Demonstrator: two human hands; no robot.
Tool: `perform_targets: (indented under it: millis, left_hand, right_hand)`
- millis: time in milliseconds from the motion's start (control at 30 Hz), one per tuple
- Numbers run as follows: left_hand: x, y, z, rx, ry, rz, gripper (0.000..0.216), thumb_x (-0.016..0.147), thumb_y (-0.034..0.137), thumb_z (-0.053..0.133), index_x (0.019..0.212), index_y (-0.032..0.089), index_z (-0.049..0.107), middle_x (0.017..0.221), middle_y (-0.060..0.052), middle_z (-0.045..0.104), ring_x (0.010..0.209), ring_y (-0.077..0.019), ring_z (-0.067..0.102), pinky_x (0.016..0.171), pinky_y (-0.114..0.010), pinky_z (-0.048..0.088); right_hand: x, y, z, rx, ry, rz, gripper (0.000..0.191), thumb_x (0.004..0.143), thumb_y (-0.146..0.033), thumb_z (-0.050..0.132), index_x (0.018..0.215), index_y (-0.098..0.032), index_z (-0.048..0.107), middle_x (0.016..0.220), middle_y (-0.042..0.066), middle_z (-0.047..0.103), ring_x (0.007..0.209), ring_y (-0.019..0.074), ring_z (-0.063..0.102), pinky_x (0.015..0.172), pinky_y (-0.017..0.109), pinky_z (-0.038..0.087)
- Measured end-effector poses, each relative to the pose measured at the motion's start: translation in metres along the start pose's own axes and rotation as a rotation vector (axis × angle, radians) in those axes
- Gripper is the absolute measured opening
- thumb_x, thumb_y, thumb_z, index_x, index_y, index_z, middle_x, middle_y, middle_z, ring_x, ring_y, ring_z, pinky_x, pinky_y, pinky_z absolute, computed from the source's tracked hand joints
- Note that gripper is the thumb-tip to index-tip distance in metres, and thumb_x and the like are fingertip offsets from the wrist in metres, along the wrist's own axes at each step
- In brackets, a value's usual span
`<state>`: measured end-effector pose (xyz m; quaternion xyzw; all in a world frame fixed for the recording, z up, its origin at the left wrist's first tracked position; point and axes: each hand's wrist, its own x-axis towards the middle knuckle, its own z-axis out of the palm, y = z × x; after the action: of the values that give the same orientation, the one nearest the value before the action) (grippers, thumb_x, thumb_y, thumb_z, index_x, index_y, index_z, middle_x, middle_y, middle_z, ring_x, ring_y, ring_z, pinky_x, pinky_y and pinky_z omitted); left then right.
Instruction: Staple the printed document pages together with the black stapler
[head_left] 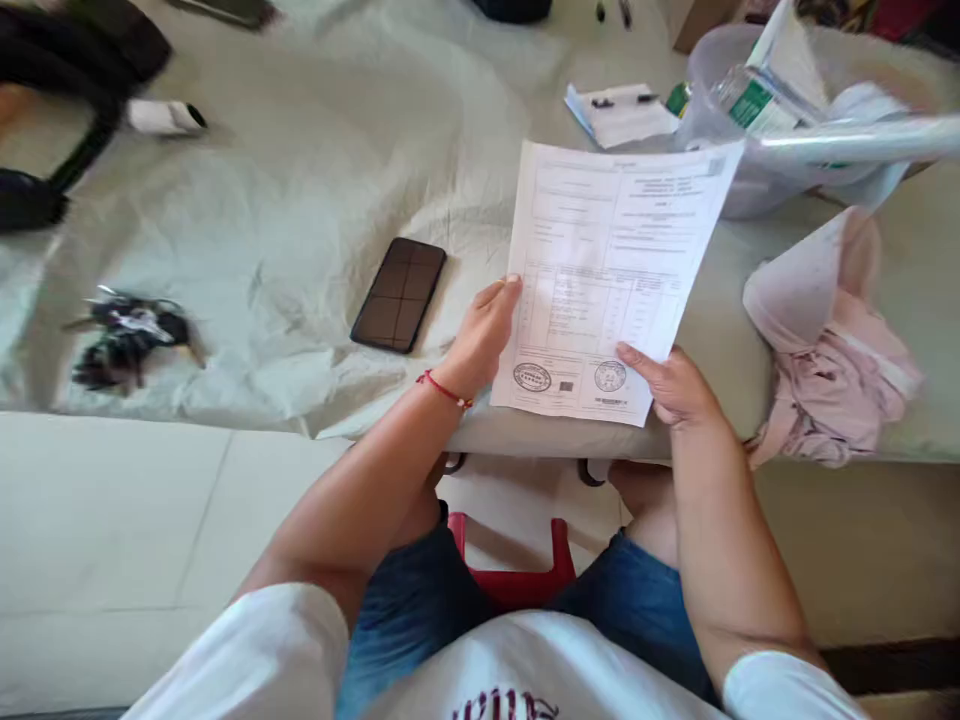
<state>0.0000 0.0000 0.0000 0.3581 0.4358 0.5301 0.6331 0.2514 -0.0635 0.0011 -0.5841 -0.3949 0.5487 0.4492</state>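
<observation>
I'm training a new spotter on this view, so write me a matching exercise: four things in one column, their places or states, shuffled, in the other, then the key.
Things
1. Printed sheet
2. Phone
3. Bracelet
4. Pink garment

Places and states
A. Around the wrist of the left hand
B. Crumpled, to the right of the right hand
C. Gripped by both hands
D. Lying flat with a dark screen, to the left of the left hand

Right pairs: 1-C, 2-D, 3-A, 4-B

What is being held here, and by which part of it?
A printed sheet: left hand at its left edge, right hand at its right edge near the bottom corner.
</observation>
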Motion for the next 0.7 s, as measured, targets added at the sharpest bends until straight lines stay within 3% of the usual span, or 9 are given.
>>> perform_targets:
  millis: [167,467,700]
  left_hand:
    - [0.007,-0.006,0.001,-0.081,-0.023,-0.094,0.049,0.086,0.066,0.083,0.094,0.018,0.075,0.109,-0.015,0.086,0.127,-0.0385,0.076,0.111,-0.051,0.060]
    - [0.008,-0.005,-0.001,-0.128,-0.027,-0.129,0.044,0.089,0.061,0.084,0.098,0.018,0.076,0.108,-0.014,0.086,0.125,-0.0374,0.077,0.109,-0.051,0.062]
    - [0.014,-0.001,-0.008,0.021,0.001,-0.043,0.045,0.087,0.063,0.085,0.088,0.022,0.070,0.097,-0.012,0.082,0.117,-0.0334,0.078,0.098,-0.043,0.064]
  right_hand:
    - [0.001,-0.002,0.000,0.049,0.076,0.011,0.068,0.065,-0.062,0.105,0.117,-0.021,0.086,0.129,0.011,0.086,0.138,0.0402,0.074,0.129,0.063,0.052]
    - [-0.003,-0.005,0.004,0.085,0.068,0.026,0.068,0.064,-0.064,0.105,0.114,-0.022,0.086,0.123,0.011,0.087,0.132,0.0402,0.078,0.122,0.062,0.059]
    - [-0.009,-0.002,-0.005,0.013,-0.047,0.108,0.062,0.071,-0.064,0.101,0.116,-0.023,0.088,0.123,0.009,0.087,0.124,0.0379,0.081,0.119,0.060,0.061]
